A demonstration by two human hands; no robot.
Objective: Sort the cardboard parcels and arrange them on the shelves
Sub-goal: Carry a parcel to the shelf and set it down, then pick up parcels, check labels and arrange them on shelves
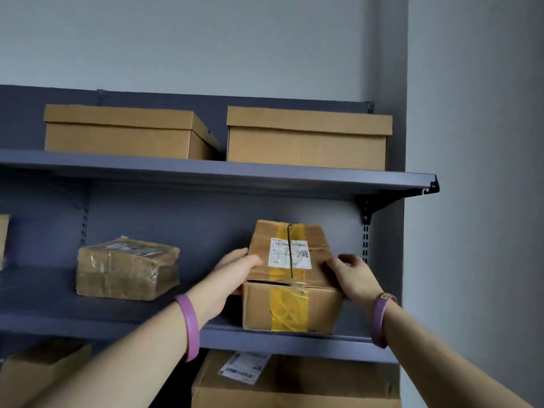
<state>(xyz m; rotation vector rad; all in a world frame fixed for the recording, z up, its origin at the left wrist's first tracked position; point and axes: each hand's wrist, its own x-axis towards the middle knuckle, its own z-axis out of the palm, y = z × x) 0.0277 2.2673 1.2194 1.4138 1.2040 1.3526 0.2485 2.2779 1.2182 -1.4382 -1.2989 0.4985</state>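
The yellow-taped parcel (322,304) sits on the right part of the middle shelf (59,313), its front face at the shelf's front lip. A white shipping label (290,253) lies on its dented top, and a band of yellow tape (290,309) runs over the top and down the front.

The left hand (235,272) presses flat against the parcel's left side, fingers fairly straight along the cardboard. The right hand (354,278) grips the top right edge, fingers bent over it. The parcel is held between the two. Each wrist carries a purple wristband: one on the left (188,326), one on the right (381,319).

Further left on the same shelf, well apart, rests a flatter parcel wrapped in clear tape (128,269) – and at the far left edge the sliver of another box (3,237).

On the top shelf (206,175) two lidded cardboard boxes stand side by side, the left one (126,132) and the right one (307,139).

Below the middle shelf, a large carton (309,387) with a loose label (244,368) shows under the parcel, and another carton (41,369) lies at lower left.

The shelving is grey-blue, set against a pale wall (471,142).
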